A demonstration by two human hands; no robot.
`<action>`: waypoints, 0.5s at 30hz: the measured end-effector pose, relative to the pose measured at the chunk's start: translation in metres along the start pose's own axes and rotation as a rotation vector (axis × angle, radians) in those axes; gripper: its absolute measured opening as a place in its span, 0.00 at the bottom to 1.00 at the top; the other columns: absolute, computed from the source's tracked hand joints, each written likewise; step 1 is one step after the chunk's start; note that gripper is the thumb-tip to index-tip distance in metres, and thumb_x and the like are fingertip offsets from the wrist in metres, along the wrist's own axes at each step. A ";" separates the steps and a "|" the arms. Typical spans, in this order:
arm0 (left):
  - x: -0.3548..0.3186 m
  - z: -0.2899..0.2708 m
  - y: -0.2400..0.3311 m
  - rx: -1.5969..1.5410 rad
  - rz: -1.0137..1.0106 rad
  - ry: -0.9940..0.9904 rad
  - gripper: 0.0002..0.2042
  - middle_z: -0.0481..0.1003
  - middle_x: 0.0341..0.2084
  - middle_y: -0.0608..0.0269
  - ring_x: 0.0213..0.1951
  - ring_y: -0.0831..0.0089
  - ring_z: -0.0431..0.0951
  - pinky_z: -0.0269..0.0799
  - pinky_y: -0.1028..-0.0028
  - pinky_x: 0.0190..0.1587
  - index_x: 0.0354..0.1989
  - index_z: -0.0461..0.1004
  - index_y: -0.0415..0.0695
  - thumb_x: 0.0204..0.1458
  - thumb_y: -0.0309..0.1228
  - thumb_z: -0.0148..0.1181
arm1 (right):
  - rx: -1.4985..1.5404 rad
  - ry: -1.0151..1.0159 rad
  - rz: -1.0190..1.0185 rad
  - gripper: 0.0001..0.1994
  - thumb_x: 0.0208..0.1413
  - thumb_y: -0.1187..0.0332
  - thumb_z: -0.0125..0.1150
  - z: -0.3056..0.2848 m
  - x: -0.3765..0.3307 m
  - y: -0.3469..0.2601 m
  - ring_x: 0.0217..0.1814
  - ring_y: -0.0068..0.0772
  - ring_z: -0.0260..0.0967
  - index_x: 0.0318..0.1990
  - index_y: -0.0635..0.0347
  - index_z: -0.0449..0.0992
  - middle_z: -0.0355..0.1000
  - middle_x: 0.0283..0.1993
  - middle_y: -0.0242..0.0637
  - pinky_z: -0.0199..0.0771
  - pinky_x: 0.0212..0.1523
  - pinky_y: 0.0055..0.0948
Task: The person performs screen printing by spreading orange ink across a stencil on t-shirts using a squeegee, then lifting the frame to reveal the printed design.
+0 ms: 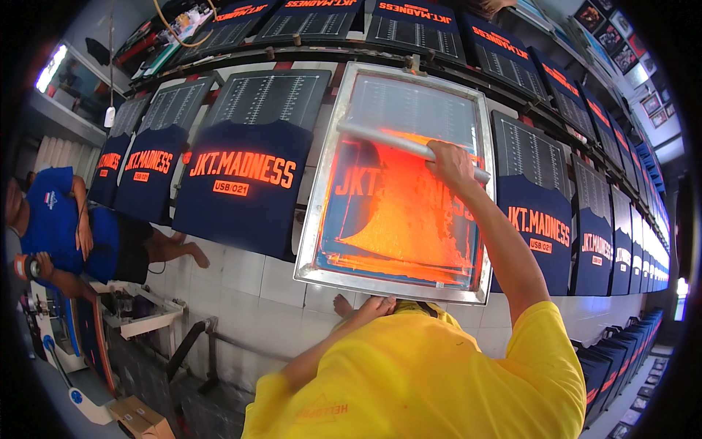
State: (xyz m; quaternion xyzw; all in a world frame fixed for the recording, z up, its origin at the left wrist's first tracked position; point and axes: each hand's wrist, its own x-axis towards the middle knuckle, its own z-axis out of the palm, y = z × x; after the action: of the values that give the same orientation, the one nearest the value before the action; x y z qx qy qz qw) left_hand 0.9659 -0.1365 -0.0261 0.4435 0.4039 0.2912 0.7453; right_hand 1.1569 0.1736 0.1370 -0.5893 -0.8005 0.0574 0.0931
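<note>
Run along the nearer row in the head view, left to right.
Leftmost navy shirt → second navy shirt → large navy shirt → metal screen frame → navy shirt beside the frame → next navy shirt.

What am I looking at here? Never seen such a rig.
No robot: one person, two bare hands. The single picture comes from a fisheye camera on their head, looking down, so straight edges bend. The right hand grips a grey squeegee across a metal-framed screen smeared with orange ink. The left hand is at the screen's near edge; whether it grips is unclear. Navy shirts with orange prints lie on grey boards either side. A co-worker in blue is at left.
</note>
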 end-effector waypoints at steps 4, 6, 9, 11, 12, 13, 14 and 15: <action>-0.006 0.003 0.019 0.041 0.021 0.031 0.21 0.64 0.22 0.72 0.27 0.79 0.62 0.61 0.74 0.32 0.32 0.68 0.42 0.69 0.47 0.41 | -0.066 -0.039 -0.065 0.11 0.46 0.66 0.67 0.007 0.006 0.000 0.37 0.49 0.76 0.37 0.56 0.76 0.77 0.34 0.42 0.73 0.38 0.47; -0.005 0.003 0.011 0.033 0.013 0.022 0.21 0.64 0.21 0.72 0.26 0.79 0.62 0.60 0.73 0.31 0.32 0.68 0.42 0.69 0.47 0.41 | -0.034 -0.087 -0.067 0.11 0.46 0.67 0.67 0.005 0.001 -0.005 0.37 0.49 0.76 0.37 0.56 0.76 0.77 0.34 0.42 0.74 0.38 0.47; -0.010 0.007 0.030 0.033 -0.025 0.056 0.21 0.65 0.21 0.72 0.25 0.79 0.63 0.60 0.73 0.30 0.32 0.68 0.41 0.69 0.47 0.41 | 0.014 -0.037 -0.137 0.10 0.46 0.67 0.67 0.009 -0.015 -0.009 0.37 0.48 0.76 0.37 0.55 0.77 0.77 0.34 0.41 0.75 0.38 0.47; -0.005 0.005 0.021 0.017 0.011 0.043 0.21 0.65 0.22 0.72 0.25 0.79 0.63 0.60 0.73 0.30 0.32 0.68 0.41 0.69 0.46 0.42 | 0.019 -0.013 -0.175 0.10 0.45 0.68 0.67 0.012 -0.036 -0.013 0.36 0.48 0.76 0.36 0.55 0.77 0.77 0.33 0.41 0.75 0.38 0.46; -0.004 0.004 0.015 0.008 0.027 0.038 0.20 0.66 0.22 0.72 0.25 0.79 0.63 0.61 0.74 0.30 0.32 0.68 0.41 0.69 0.46 0.42 | 0.012 -0.024 -0.183 0.10 0.45 0.68 0.67 0.013 -0.047 -0.016 0.36 0.47 0.76 0.36 0.55 0.77 0.77 0.33 0.40 0.76 0.37 0.45; -0.003 0.003 0.014 0.017 0.044 0.041 0.20 0.65 0.21 0.72 0.25 0.79 0.63 0.61 0.74 0.30 0.32 0.68 0.41 0.68 0.45 0.42 | 0.004 -0.032 -0.187 0.09 0.45 0.68 0.67 0.014 -0.058 -0.018 0.36 0.47 0.76 0.36 0.55 0.77 0.77 0.33 0.40 0.76 0.37 0.45; -0.003 0.003 0.013 0.023 0.061 0.046 0.20 0.65 0.21 0.72 0.25 0.79 0.63 0.61 0.74 0.30 0.32 0.68 0.41 0.68 0.45 0.43 | 0.036 -0.015 -0.226 0.09 0.44 0.68 0.68 0.015 -0.071 -0.020 0.34 0.47 0.75 0.35 0.55 0.77 0.76 0.31 0.39 0.76 0.35 0.44; -0.002 0.003 0.012 0.030 0.077 0.050 0.19 0.64 0.21 0.72 0.25 0.80 0.62 0.61 0.74 0.30 0.31 0.68 0.42 0.68 0.44 0.43 | 0.034 -0.010 -0.238 0.09 0.44 0.68 0.68 0.015 -0.083 -0.024 0.33 0.47 0.75 0.34 0.56 0.76 0.75 0.30 0.39 0.76 0.35 0.44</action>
State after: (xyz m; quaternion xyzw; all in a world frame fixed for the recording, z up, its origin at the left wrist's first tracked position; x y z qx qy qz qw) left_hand 0.9663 -0.1344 -0.0137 0.4623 0.4093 0.3249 0.7164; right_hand 1.1551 0.0876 0.1202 -0.4880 -0.8642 0.0626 0.1052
